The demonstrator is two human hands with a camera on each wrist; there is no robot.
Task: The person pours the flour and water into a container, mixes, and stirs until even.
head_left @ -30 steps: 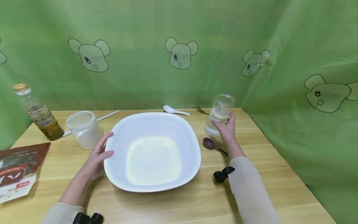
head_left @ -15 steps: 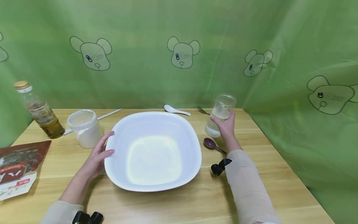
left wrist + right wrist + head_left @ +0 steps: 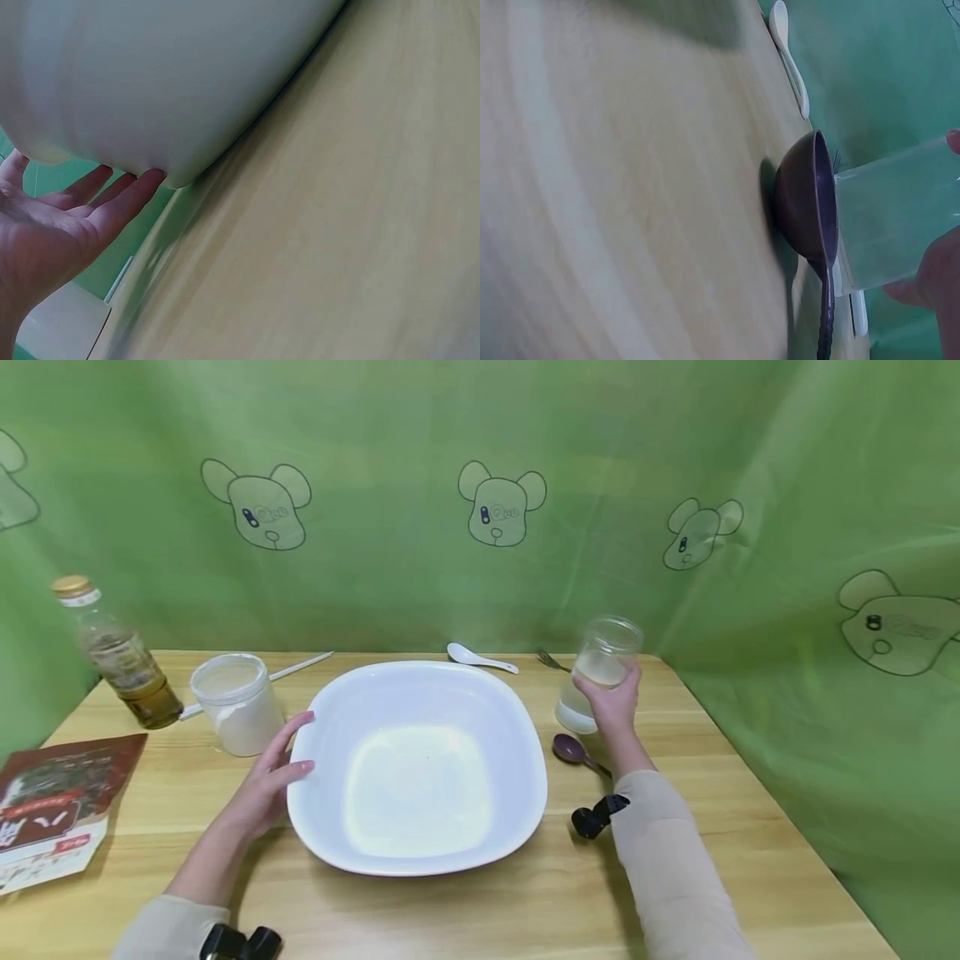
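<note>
A large white basin (image 3: pixel 420 860) stands in the middle of the table. My left hand (image 3: pixel 262 789) grips its left side, thumb over the rim. In the left wrist view, fingers (image 3: pixel 124 199) of that hand touch the basin's outer wall (image 3: pixel 150 90). On the right, my right hand (image 3: pixel 617 702) holds a clear glass jar (image 3: pixel 577 706) partly filled with clear liquid, thumb on its near side; the far fingers are mostly hidden. The jar (image 3: pixel 892 217) appears upright, behind a purple ladle (image 3: pixel 799 199) in the right wrist view.
Left of the basin are a tub of white powder (image 3: pixel 243 714), a bottle of amber liquid (image 3: pixel 127 668), a white stick (image 3: pixel 300 667) and a printed bag (image 3: pixel 67 802). Behind lie a white spoon (image 3: pixel 480 658) and a fork (image 3: pixel 551 661). A green curtain (image 3: pixel 390 585) borders the table.
The head view has shifted slightly, moving everything a little rightward in it. My right hand's hold on the jar has adjusted slightly; the jar and basin keep their places on the table.
</note>
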